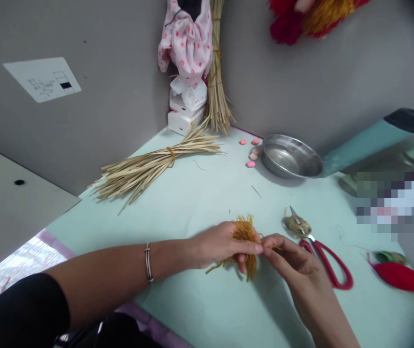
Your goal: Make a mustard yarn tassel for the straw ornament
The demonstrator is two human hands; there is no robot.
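My left hand (219, 245) is closed around a mustard-yellow yarn tassel (244, 229), its strands sticking out above and below the fingers. Close against it, my right hand (293, 261) pinches a thin yellow yarn strand (275, 247) at the tassel's side. The thumb and fingertips of both hands nearly meet there. Just right of my right hand lie red-handled scissors (332, 263), with a small brownish oval object (297, 225) over their blades. A thin needle-like piece (256, 192) rests on the table beyond the hands.
A bundle of dry straw (145, 169) lies at the back left of the table (199, 203). Toward the back right are a metal bowl (292, 157), several pink beads (250, 164) and a leaning teal bottle (369, 140). A red tassel (398, 276) lies at the right.
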